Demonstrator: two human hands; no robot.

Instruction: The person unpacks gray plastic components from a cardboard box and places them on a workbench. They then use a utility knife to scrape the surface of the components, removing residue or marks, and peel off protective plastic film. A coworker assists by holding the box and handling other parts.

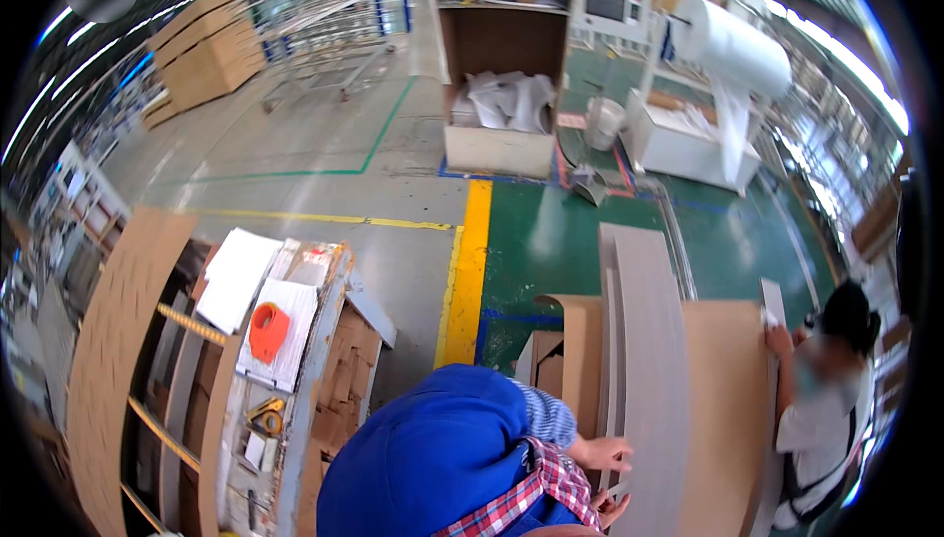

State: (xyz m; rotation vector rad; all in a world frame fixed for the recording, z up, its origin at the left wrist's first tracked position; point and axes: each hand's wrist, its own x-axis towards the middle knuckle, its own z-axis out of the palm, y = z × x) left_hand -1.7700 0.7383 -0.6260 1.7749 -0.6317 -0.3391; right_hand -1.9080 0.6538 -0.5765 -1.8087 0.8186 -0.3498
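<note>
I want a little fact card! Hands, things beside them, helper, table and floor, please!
Left hand: fingers bent, beside grey boards; grip unclear
Right hand: near the picture's lower edge; grip unclear
Beside hands: long grey boards
Helper: at right, one hand at a narrow board
Table: white papers, orange thing
Floor: grey, green, yellow stripe

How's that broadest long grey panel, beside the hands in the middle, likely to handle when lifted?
The broadest long grey panel is probably fairly stiff, showing no obvious sag. Its long, narrow shape could make it tip if lifted off-centre. Its smooth-looking face might be slippery.
</note>
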